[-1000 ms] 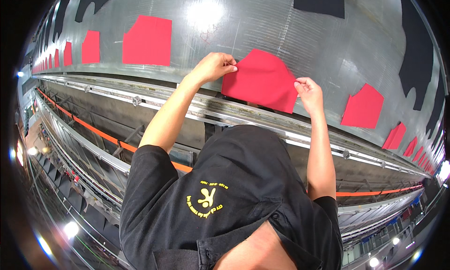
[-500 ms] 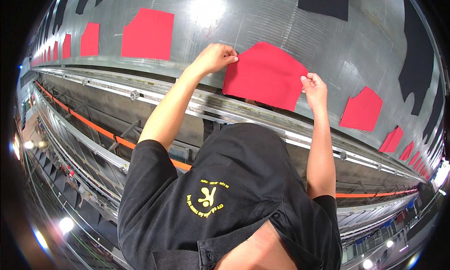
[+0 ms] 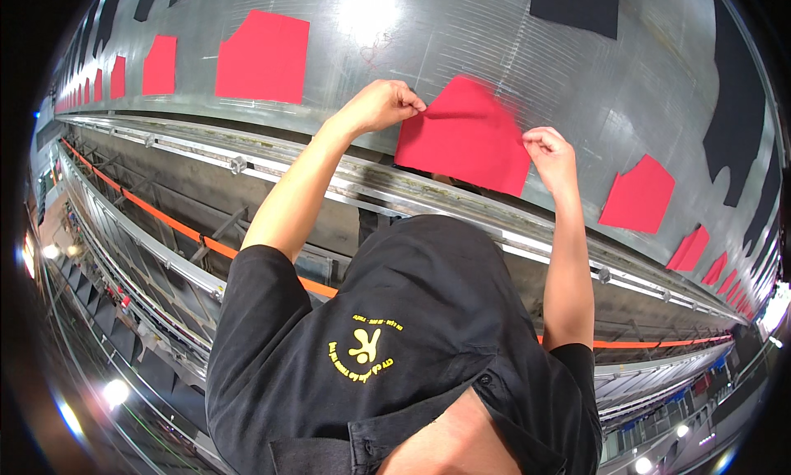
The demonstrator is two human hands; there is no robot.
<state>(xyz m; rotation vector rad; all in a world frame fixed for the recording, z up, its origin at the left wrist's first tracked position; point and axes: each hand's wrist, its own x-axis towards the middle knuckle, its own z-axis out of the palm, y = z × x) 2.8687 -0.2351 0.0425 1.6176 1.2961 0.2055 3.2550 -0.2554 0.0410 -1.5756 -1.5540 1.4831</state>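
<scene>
A red fabric piece (image 3: 461,137) hangs between my two hands at the near edge of a grey metal table (image 3: 379,71). The thumb and fingers of my left hand (image 3: 386,106) pinch its left edge. At its right edge, my right hand (image 3: 549,155) pinches the cloth with thumb and forefinger. The upper right part of the fabric is creased and blurred by motion. Its lower edge reaches over the rail along the table's near side.
Red cut pieces lie in a row along the table, with one (image 3: 264,56) to the left and one (image 3: 640,195) to the right. Black pieces (image 3: 577,5) lie farther back. A metal rail (image 3: 239,165) and an orange strip (image 3: 165,220) run along the near side.
My right hand has moved slightly left, toward my left hand. The fabric's upper right side has bunched inward and blurred. My left hand has shifted slightly right.
</scene>
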